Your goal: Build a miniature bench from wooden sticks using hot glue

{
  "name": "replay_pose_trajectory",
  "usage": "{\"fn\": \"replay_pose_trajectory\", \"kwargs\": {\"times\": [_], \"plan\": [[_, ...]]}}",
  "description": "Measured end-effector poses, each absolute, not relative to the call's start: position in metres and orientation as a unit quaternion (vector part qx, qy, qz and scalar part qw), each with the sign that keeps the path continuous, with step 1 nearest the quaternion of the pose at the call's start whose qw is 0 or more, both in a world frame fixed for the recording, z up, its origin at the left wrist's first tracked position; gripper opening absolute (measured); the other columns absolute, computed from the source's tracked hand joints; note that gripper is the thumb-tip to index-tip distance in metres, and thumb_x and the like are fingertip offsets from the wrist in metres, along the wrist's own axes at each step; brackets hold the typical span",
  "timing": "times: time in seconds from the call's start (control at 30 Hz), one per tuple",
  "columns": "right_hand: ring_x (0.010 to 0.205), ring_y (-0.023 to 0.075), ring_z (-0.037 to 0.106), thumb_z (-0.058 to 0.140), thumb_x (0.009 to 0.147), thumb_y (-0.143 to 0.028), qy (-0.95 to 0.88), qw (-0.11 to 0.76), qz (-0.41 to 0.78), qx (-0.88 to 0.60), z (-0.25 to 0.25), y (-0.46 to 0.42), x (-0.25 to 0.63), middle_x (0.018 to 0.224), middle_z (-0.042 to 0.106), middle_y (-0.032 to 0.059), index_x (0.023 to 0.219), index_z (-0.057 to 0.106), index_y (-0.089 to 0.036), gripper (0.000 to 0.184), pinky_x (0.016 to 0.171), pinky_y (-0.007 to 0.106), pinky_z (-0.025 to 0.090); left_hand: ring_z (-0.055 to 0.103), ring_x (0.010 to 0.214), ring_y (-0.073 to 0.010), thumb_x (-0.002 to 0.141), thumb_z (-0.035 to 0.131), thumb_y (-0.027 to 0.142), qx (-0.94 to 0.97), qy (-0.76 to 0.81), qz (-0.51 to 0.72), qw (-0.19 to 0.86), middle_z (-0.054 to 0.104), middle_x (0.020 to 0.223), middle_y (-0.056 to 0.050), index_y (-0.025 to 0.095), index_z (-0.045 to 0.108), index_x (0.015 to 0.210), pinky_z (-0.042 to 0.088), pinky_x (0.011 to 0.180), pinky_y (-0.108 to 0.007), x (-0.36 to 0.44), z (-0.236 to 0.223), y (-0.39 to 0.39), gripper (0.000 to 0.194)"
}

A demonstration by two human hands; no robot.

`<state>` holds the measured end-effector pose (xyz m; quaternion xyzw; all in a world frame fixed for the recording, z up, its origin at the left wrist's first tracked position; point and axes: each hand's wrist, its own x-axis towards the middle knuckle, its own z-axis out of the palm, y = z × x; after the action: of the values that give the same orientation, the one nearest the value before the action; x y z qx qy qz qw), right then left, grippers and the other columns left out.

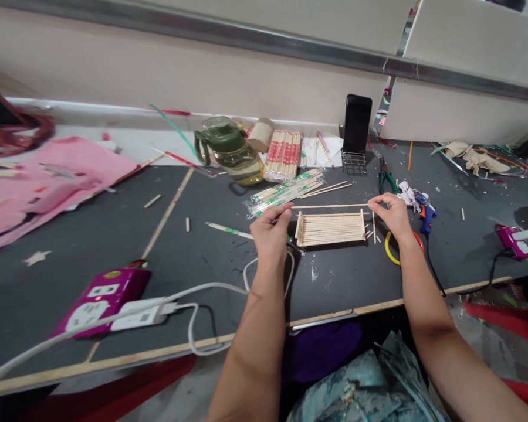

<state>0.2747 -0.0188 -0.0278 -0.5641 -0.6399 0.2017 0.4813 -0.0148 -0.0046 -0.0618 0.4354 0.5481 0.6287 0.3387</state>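
Observation:
My left hand (270,230) and my right hand (391,214) pinch the two ends of one thin wooden stick (330,206). The stick is held level across the far side of a small frame built of wooden sticks (332,229), which rests on the dark table with a raised piece at each end. Whether the stick touches the frame, I cannot tell. Short cut stick pieces (374,228) lie between the frame and my right hand. Beyond my left hand are plastic-wrapped chopsticks (281,190) and a few loose sticks (325,190).
Behind stand a green-lidded jug (226,149), red-and-white chopstick packs (283,154) and a phone (357,124) on a wire stand. Green-handled pliers (387,179) and a blue glue gun (427,218) lie right. A purple power strip (108,299) with white cables sits left, near pink cloth (66,181).

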Motion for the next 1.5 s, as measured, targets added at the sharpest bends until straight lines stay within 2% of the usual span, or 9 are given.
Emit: {"fn": "replay_pose_trajectory", "kwargs": {"times": [0.83, 1.5], "plan": [[0.089, 0.0225, 0.067, 0.074, 0.082, -0.026, -0.639, 0.478, 0.197, -0.570, -0.0311, -0.0172, 0.2747, 0.084, 0.077, 0.0013, 0.078, 0.078, -0.027, 0.006, 0.089, 0.040, 0.049, 0.070, 0.094, -0.0235, 0.071, 0.075, 0.033, 0.426, 0.539, 0.636, 0.350, 0.078, 0.095, -0.008, 0.017, 0.082, 0.092, 0.054, 0.089, -0.037, -0.0169, -0.0681, -0.0030, 0.027], [0.087, 0.0224, 0.067, 0.073, 0.083, -0.027, -0.642, 0.482, 0.198, -0.562, -0.0315, -0.0172, 0.2744, 0.084, 0.077, 0.0023, 0.078, 0.077, -0.026, 0.007, 0.088, 0.040, 0.048, 0.067, 0.086, -0.0211, 0.068, 0.076, 0.032, 0.408, 0.531, 0.650, 0.358, 0.077, 0.088, -0.006, 0.018, 0.083, 0.089, 0.052, 0.082, -0.034, -0.0162, -0.0668, -0.0034, 0.026]]}}
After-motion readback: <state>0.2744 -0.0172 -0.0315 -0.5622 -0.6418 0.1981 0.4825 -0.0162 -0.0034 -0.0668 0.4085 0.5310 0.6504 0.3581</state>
